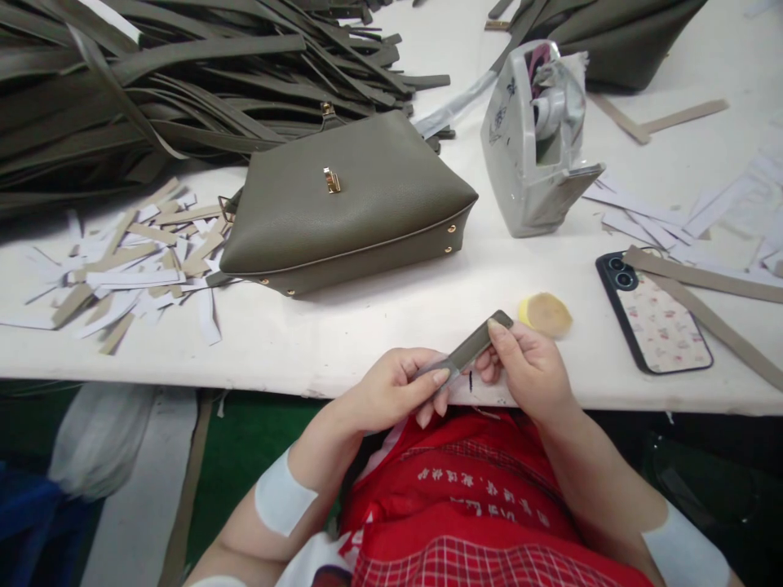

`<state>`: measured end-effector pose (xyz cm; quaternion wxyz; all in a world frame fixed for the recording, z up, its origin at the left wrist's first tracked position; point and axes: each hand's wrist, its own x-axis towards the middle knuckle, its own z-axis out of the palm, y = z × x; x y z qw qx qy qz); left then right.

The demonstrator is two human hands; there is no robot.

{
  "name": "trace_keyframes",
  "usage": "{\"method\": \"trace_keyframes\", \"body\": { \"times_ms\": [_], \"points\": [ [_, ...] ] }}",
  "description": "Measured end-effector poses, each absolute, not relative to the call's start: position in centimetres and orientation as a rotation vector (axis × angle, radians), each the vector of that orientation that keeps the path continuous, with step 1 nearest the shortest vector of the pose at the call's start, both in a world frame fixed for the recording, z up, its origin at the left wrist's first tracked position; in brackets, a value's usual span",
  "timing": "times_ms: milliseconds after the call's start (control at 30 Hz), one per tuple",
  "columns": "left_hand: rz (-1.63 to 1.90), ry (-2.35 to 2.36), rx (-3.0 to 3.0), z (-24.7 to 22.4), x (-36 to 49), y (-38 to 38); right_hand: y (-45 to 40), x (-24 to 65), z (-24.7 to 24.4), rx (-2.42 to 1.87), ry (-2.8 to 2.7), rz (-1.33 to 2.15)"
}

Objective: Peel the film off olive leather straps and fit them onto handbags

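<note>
A short dark olive strip (pixel 470 346) is stretched between both my hands at the table's front edge. My left hand (pixel 400 387) pinches its lower left end, where something clear and shiny wraps it. The thumb and fingers of my right hand (pixel 529 363) hold its upper right end. Beyond them an olive handbag (pixel 360 196) lies on its side, with a gold clasp and small gold studs on its base. A yellowish round pad (pixel 547 315) sits just beyond my right hand.
A white tape dispenser (pixel 510 147) stands right of the bag. A phone (pixel 661 318) lies on the white table (pixel 269 338) at the right, partly under tan strips. Paper scraps (pixel 134 277) and a heap of dark straps (pixel 201 90) cover the left. Another bag (pixel 612 45) is at the back right.
</note>
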<state>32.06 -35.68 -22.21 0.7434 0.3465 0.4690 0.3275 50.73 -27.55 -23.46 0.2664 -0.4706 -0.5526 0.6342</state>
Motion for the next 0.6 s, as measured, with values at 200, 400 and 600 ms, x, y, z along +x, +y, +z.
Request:
{"method": "trace_keyframes", "body": {
  "times_ms": [200,400,600],
  "points": [
    [0.740,1.009,0.757,-22.11,32.08,-35.85,-27.54,50.37,-23.47,-1.322,-1.519,1.676],
    [0.728,1.007,0.742,-22.09,32.00,-35.77,-27.58,50.34,-23.43,-1.301,-1.532,1.662],
    [0.719,1.000,0.701,-22.10,32.00,-35.74,-27.67,50.36,-23.08,-1.259,-1.494,1.658]
  ]
}}
